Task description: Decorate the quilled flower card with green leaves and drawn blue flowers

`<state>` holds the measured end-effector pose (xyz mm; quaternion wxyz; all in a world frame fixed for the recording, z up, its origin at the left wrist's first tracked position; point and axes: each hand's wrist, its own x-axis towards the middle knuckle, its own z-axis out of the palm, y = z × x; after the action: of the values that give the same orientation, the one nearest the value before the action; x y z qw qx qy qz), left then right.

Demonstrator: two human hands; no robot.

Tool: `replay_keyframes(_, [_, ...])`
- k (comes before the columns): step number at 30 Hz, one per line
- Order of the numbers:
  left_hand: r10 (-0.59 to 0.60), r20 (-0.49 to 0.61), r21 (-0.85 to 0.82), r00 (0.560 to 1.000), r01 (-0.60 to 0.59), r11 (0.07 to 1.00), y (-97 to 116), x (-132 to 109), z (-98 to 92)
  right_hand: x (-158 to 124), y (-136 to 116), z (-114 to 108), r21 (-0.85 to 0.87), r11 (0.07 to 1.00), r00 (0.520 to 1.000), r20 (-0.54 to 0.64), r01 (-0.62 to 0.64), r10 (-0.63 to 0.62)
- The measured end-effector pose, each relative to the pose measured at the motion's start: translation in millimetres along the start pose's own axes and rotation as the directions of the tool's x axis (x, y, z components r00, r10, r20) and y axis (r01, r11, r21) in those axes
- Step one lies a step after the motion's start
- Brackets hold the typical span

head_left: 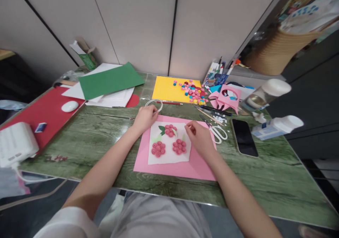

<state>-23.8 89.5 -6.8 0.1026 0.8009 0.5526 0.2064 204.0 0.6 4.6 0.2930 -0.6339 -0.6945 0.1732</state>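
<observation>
And here's the left hand (145, 117), fingers closed on the near edge of a white ring (161, 105), just above the pink sheet's (197, 169) top left corner. Across to the right hand (200, 135): its fingertips are drawn together at the top right corner of the white sheet (168, 157); whether they pinch it, I can't tell. That white sheet lies on the pink one, between and below the two sets of fingers, carrying three pink flowers (158, 149) with green leaves (161, 130). Just right of the right fingers, scissors (219, 134) lie with blades parted; farther right, a phone (244, 137). Beyond both hands, coloured coils (196, 93) crowd the yellow sheet (165, 89), and a red pencil (173, 103) runs just right of the ring. Well left of the left fingers, a white mouse (70, 106) sits on red paper (21, 116).
</observation>
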Motion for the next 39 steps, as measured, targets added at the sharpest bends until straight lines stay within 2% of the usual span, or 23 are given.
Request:
replay_keyframes(2, [0.005, 0.003, -0.136, 1.000, -0.005, 0.991, 12, -6, -2.4, -2, -2, 3, 0.010, 0.997, 0.996, -0.048, 0.079, -0.079])
replay_keyframes(5, [0.078, 0.034, -0.296, 0.996, -0.065, 0.953, 34, -17, -2.8, -5, -5, 5, 0.050, 0.979, 0.973, -0.127, 0.199, -0.191])
replay_keyframes(9, [0.162, 0.069, -0.415, 0.984, -0.120, 0.902, 55, -27, 1.2, -7, -6, 9, 0.095, 0.963, 0.956, -0.183, 0.251, -0.231])
replay_keyframes(13, [0.196, 0.116, -0.433, 0.974, -0.128, 0.892, 60, -31, 5.0, -6, -2, 14, 0.120, 0.955, 0.953, -0.172, 0.273, -0.251])
replay_keyframes(21, [0.201, 0.117, -0.414, 0.972, -0.136, 0.900, 63, -32, 4.2, -7, -3, 12, 0.108, 0.959, 0.954, -0.176, 0.262, -0.241])
replay_keyframes(24, [0.212, 0.115, -0.393, 0.970, -0.152, 0.907, 63, -33, 5.2, -7, -5, 10, 0.130, 0.965, 0.961, -0.184, 0.230, -0.205])
replay_keyframes(27, [0.229, 0.122, -0.366, 0.966, -0.170, 0.915, 63, -33, 7.3, -6, -5, 9, 0.224, 0.966, 0.978, -0.190, 0.130, -0.088])
replay_keyframes(29, [0.248, 0.124, -0.341, 0.961, -0.194, 0.920, 63, -34, 8.0, -4, -5, 9, 0.408, 0.913, 0.989, -0.143, 0.025, 0.036])
replay_keyframes(31, [0.287, 0.124, -0.327, 0.950, -0.234, 0.916, 63, -35, 7.6, -1, -3, 10, 0.623, 0.777, 0.988, -0.046, -0.085, 0.145])
replay_keyframes(33, [0.332, 0.132, -0.322, 0.934, -0.276, 0.905, 63, -36, 6.8, 3, 1, 10, 0.758, 0.627, 0.973, 0.043, -0.181, 0.228])
replay_keyframes(36, [0.372, 0.151, -0.318, 0.916, -0.311, 0.896, 63, -36, 6.7, 7, 7, 11, 0.833, 0.466, 0.936, 0.160, -0.299, 0.315])
replay_keyframes(39, [0.421, 0.171, -0.307, 0.891, -0.358, 0.882, 62, -36, 8.6, 9, 13, 13, 0.840, 0.392, 0.912, 0.260, -0.375, 0.317])
